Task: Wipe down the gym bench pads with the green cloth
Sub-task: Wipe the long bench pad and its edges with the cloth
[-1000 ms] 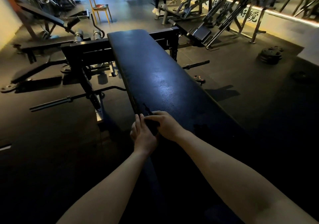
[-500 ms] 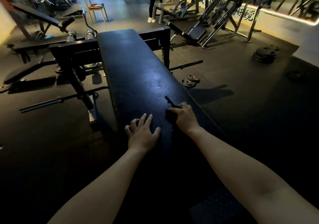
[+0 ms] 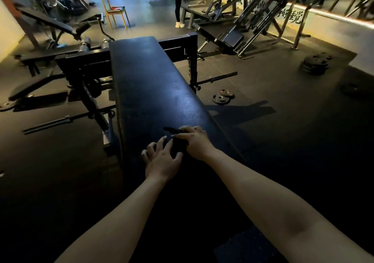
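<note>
right hand [image 3: 195, 142] lies palm-down on the cloth [image 3: 176, 139], fingers curled over it and pinning it to the bench pad [image 3: 149, 84]. the cloth is a dark bunched wad, colour unreadable in this light; one tail pokes out beyond the right hand's fingertips, the rest sits under the palm and toward the left hand [image 3: 162, 158]. left hand rests on the pad just beside and nearer the body than the right, fingers spread and lightly bent, tips at the edge of the cloth, gripping nothing as far as i can tell.

doing the stroke well, imo: keep the right palm flat w/ even pressure so the whole wad drags and doesn't roll up. run strokes along the pad's length, overlap each pass, cover both long edges where sweat collects. left hand is best used as a brace on the pad, kept out of the cloth's path. spreading the wad flatter would give more contact per pass. risk: the loose tail flips over or the cloth slips out from under the fingers.

orientation: the pad's long axis runs straight away from the hands toward the rack uprights [image 3: 193, 60] at the far end; near end is below the forearms, dark. most of the pad lies ahead of the right hand, prob not yet wiped. the cloth's longer dimension, tail to bulk, lies roughly across the pad, tail pointing up-left of the right hand's fingertips.
</note>
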Demonstrator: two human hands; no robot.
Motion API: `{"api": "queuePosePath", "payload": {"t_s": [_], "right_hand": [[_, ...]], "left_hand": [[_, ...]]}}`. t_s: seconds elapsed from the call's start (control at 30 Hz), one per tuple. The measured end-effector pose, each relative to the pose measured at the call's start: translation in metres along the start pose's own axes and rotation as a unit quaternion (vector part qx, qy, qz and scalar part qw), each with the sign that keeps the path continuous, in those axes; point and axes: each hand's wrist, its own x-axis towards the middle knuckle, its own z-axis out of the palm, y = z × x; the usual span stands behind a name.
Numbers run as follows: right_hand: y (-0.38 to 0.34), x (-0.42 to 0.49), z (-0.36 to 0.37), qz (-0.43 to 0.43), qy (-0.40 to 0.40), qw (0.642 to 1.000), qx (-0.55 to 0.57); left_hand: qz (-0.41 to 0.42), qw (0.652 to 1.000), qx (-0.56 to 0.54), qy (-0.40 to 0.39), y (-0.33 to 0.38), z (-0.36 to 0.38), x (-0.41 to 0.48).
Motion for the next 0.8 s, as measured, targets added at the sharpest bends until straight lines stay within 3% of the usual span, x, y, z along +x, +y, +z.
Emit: {"api": "queuePosePath", "payload": {"t_s": [0.27, 0.47, 0.6, 0.8], "right_hand": [[0.08, -0.028, -0.031, 0.152, 0.087, 0.985, 0.009], [0.063, -0.034, -0.026, 0.264, 0.152, 0.952, 0.002], [0.044, -0.03, -0.017, 0.229, 0.137, 0.964, -0.005], [-0.01, -0.024, 0.004, 0.07, 0.063, 0.995, 0.043]], "left_hand": [[-0.004, 1.0, -0.009, 0.019, 0.004, 0.001, 0.001], [-0.01, 1.0, -0.001, 0.026, 0.006, 0.002, -0.001], [-0.008, 0.999, 0.006, 0.032, 0.004, 0.003, 0.0], [-0.005, 1.0, 0.011, 0.027, 0.001, 0.004, 0.003]]}}
